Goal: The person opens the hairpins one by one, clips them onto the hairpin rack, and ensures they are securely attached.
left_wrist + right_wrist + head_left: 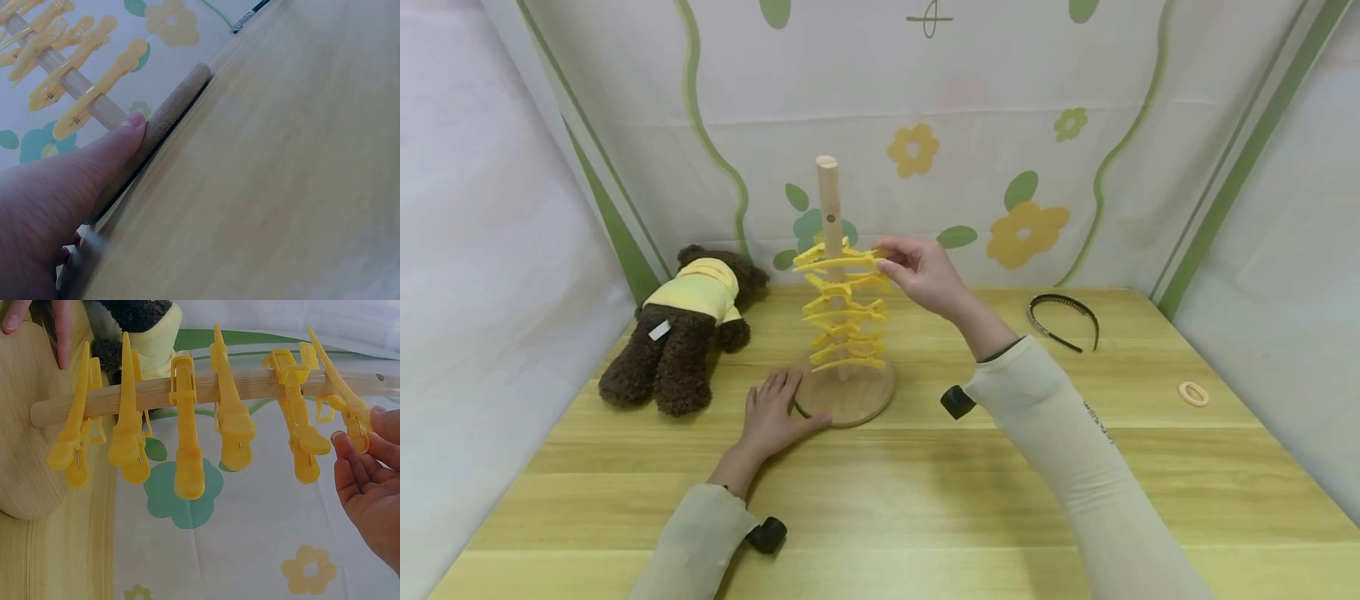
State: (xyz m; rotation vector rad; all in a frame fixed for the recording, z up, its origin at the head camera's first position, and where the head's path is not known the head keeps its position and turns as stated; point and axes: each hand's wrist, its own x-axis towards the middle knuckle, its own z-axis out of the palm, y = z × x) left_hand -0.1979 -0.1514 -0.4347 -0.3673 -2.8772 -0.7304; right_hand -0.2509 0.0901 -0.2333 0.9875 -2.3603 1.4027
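Observation:
Several yellow alligator hair clips (pixel 846 315) are clamped one above another along an upright wooden post (pixel 829 196). My right hand (pixel 925 275) pinches the handle end of the topmost hair clip (pixel 344 400) between thumb and fingers; this clip lies across the post, above the others. My left hand (pixel 775 417) rests at the left edge of the round wooden base (pixel 850 407), with its fingers spread. In the left wrist view the left thumb (pixel 119 147) presses on the rim of the base, and the other fingers are mostly hidden.
A brown plush bear (pixel 685 333) in a yellow shirt lies face down at the left. To the right, a black headband (pixel 1037 321) and a small wooden ring (pixel 1192 394) lie on the wooden table (pixel 880 517). A flower-patterned curtain (pixel 970 100) hangs behind.

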